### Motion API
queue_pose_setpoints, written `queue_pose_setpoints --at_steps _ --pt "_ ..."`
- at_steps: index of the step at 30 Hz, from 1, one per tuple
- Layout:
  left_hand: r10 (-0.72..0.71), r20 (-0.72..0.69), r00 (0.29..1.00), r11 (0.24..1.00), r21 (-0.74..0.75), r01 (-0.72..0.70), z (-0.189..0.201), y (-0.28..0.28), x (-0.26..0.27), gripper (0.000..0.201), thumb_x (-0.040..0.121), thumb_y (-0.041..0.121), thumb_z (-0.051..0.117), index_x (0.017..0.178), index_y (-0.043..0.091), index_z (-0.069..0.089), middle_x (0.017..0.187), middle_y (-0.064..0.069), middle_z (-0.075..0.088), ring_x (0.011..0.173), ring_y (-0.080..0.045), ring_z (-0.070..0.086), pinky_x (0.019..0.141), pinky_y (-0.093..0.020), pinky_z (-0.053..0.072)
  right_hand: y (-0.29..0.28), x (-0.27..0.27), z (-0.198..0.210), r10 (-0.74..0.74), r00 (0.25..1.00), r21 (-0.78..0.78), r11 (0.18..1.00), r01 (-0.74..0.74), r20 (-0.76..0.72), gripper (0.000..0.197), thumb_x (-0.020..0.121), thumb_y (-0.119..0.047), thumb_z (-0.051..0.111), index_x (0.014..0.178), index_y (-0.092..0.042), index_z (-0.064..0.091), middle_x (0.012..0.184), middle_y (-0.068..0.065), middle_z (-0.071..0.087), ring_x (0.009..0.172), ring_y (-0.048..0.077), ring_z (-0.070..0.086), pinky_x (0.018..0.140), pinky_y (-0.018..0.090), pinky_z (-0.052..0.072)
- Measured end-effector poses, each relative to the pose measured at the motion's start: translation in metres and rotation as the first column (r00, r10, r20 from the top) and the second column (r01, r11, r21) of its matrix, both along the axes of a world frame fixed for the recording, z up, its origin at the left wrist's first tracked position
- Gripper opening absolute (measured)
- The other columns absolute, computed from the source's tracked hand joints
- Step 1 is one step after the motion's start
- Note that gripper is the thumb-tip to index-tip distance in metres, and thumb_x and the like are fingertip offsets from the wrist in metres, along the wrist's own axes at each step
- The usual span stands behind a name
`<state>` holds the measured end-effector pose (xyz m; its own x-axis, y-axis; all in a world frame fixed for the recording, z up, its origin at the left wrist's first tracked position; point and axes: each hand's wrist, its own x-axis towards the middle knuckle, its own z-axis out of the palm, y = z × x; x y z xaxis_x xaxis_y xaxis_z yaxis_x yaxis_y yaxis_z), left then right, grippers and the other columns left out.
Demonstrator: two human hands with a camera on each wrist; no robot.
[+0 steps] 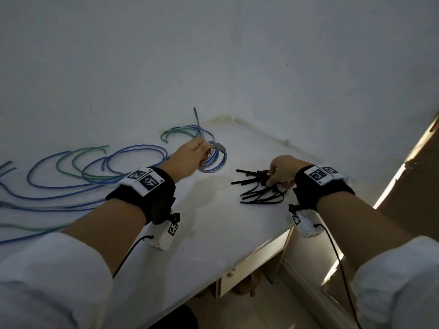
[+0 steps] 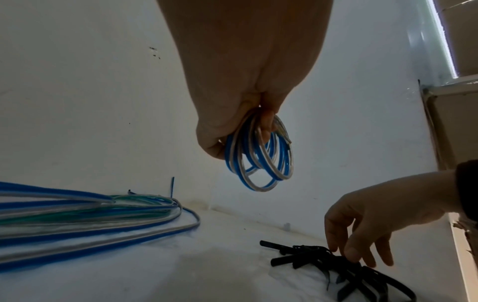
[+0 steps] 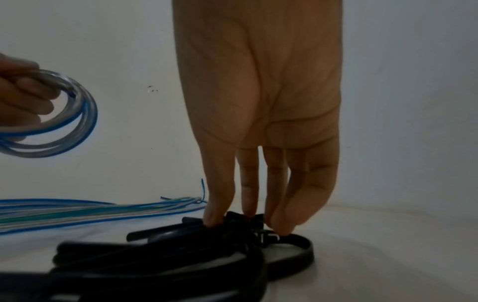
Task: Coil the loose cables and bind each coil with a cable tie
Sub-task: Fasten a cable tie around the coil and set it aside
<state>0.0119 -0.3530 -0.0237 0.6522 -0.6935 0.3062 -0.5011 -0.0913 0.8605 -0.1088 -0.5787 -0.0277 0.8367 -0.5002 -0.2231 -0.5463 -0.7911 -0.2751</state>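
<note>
Head view first: nearest are two forearms in pushed-up white sleeves (image 1: 54,276), each wrist wrapped in a black band (image 1: 152,193) carrying printed markers and a small white camera box. They reach over a white counter (image 1: 209,229) that meets a white wall (image 1: 213,55).

On the right, the right hand (image 1: 283,169) hangs palm-down over a heap of black cable ties (image 1: 259,188). Its fingers point almost straight down and their tips touch the heap; the right wrist view shows them (image 3: 248,183) pressed onto the tie heads, but whether any tie is actually pinched cannot be told. The ties lie fanned out, long axes mostly running left to right.

Left of the heap and raised off the counter, the left hand (image 1: 187,160) has its fingers curled tight round a small coil (image 1: 215,160) of blue and clear cable. The coil hangs below the fist with its ring standing roughly upright.

Farther left, loose cables (image 1: 78,172), blue and green, sprawl in wide arcs across the counter, long runs lying left to right. One blue end stands up against the wall.
</note>
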Motion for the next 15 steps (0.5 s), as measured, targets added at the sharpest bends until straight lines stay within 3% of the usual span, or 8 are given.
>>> queue_pose_setpoints --at_steps 4,8,12,15 --pt "0.013 0.005 1.0 1.0 0.018 -0.013 0.0 -0.005 0.0 0.031 0.101 0.015 0.032 0.074 0.016 0.046 0.068 -0.002 0.043 0.061 -0.015 0.04 0.068 -0.032 0.036 0.004 0.008 -0.006 0.029 0.996 0.061 0.998 -0.034 0.082 0.01 0.081 -0.006 0.07 0.085 -0.003 0.061 0.094 0.021 0.068 0.077 0.032 0.068 0.076 0.039 0.058" --pt "0.01 0.004 1.0 1.0 0.024 -0.01 -0.001 -0.009 0.002 0.031 0.101 0.016 0.031 0.074 0.016 0.046 0.067 -0.002 0.043 0.06 -0.014 0.04 0.068 -0.032 0.036 0.001 0.011 -0.004 0.053 0.978 0.078 0.994 -0.071 0.204 0.015 0.084 -0.006 0.066 0.072 -0.009 0.058 0.087 0.018 0.069 0.076 0.028 0.068 0.065 0.028 0.056" --pt "0.021 -0.01 1.0 1.0 0.018 -0.021 -0.001 -0.012 0.003 0.031 0.101 0.016 0.032 0.073 0.016 0.047 0.066 -0.001 0.043 0.059 -0.014 0.04 0.067 -0.031 0.036 -0.006 0.001 0.005 0.138 0.99 0.074 0.988 -0.136 -0.015 0.012 0.079 -0.017 0.072 0.075 -0.012 0.063 0.082 0.008 0.067 0.072 0.02 0.064 0.069 0.03 0.056" --pt "0.026 -0.022 0.999 1.0 0.011 -0.026 -0.002 -0.013 0.002 0.031 0.101 0.015 0.032 0.074 0.016 0.047 0.067 -0.002 0.043 0.06 -0.015 0.04 0.066 -0.03 0.037 -0.005 -0.008 0.006 0.229 0.951 0.101 0.972 -0.212 -0.207 0.013 0.072 -0.023 0.078 0.076 -0.018 0.068 0.081 0.002 0.065 0.07 0.014 0.06 0.07 0.029 0.054"
